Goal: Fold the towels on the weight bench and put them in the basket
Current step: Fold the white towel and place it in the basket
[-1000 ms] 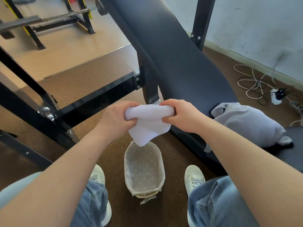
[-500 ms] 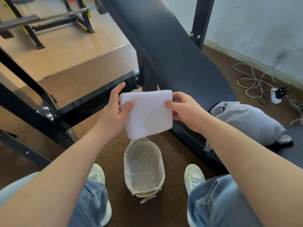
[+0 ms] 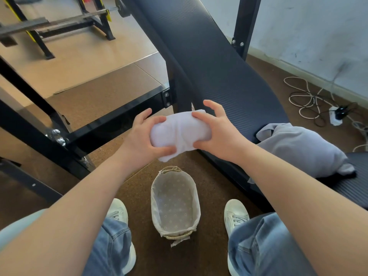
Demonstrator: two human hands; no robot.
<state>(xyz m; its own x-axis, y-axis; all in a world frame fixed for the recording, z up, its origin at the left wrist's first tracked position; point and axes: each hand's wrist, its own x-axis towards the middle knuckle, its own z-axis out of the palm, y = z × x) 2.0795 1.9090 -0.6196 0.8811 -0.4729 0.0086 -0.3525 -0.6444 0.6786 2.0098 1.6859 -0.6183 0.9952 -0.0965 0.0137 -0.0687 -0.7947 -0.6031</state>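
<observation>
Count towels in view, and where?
2. A white towel held between left hand and right hand above the basket; a grey towel crumpled on the weight bench. Others could sit out of frame.

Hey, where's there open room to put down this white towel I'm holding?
The basket, on the floor between your shoes, holds nothing and sits below the white towel. The weight bench pad is bare up the slope beyond the grey towel. Crowded: the bench's near end, where the grey towel lies crumpled, and the cables by the wall.
</observation>
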